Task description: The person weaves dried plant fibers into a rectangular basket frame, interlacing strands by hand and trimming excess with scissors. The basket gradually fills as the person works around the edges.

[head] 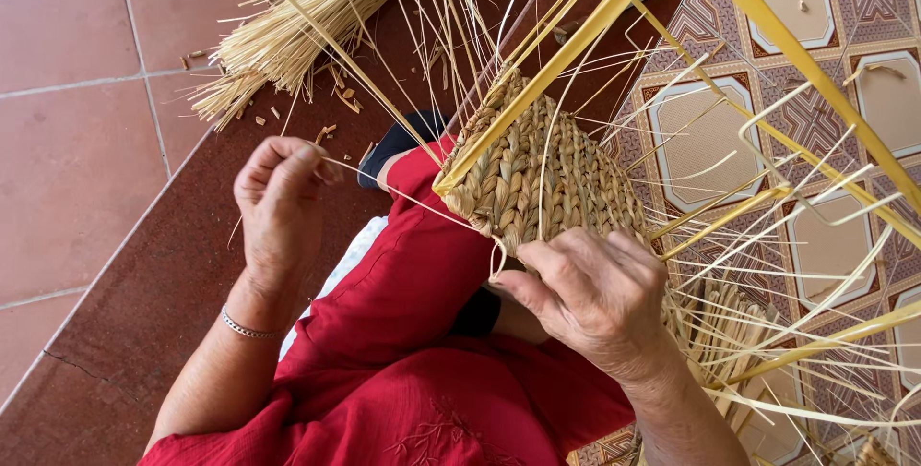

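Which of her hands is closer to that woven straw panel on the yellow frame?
The right hand: it rests against the lower edge of the woven panel. The left hand is off to the side, pinching a thin strand that runs to it.

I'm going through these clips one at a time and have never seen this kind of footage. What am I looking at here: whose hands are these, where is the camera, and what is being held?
There is one picture, taken by a camera worn on the person's head and looking down, so both hands belong to the wearer. No machine is involved. The person sits in red clothing with a part-woven basket of braided straw resting on the lap, built on a yellow frame whose bars run up and to the right. The left hand, with a bracelet at the wrist, pinches a thin pale strand and draws it taut away from the weave. The right hand rests against the basket's lower edge, where the strand loops. Many loose strands fan out to the right. A bundle of straw lies on the reddish floor above the hands; patterned tiles cover the right side.
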